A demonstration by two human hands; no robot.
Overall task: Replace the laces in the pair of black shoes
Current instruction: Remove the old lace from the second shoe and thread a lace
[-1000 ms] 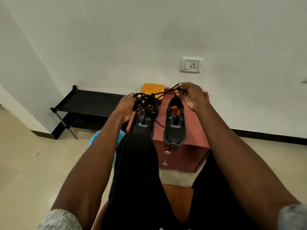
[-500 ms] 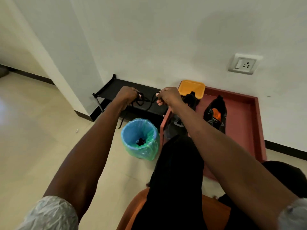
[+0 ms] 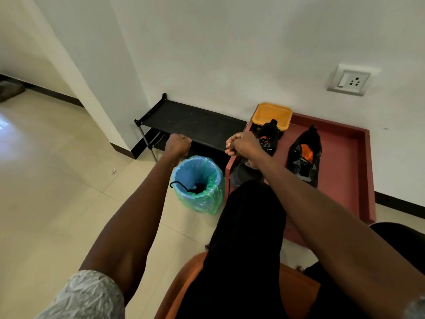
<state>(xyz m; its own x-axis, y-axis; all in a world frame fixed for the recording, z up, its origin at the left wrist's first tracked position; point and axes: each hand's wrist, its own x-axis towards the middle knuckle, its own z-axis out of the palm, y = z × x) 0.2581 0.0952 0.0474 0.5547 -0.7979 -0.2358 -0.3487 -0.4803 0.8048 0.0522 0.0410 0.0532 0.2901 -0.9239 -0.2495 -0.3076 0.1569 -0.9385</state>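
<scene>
Two black shoes with orange tongues stand on a red low table (image 3: 340,157): the left shoe (image 3: 268,139), partly hidden behind my right arm, and the right shoe (image 3: 304,157). Neither shows a lace. A tangle of black laces (image 3: 197,186) lies inside the blue bin (image 3: 197,199), one end hanging over its left rim. My left hand (image 3: 178,145) hovers above the bin's far side, fingers curled into a fist with nothing seen in it. My right hand (image 3: 241,143) is also curled, just right of the bin by the table's edge.
An orange tub (image 3: 272,113) sits at the table's back left corner. A black shoe rack (image 3: 195,120) stands against the wall behind the bin. A wall socket (image 3: 349,80) is above the table. I sit on an orange chair (image 3: 296,291), knees in black trousers.
Both hands carried the bundle of black laces left from the shoes to above the bin. The laces now lie in the bin and no longer show in my hands.
</scene>
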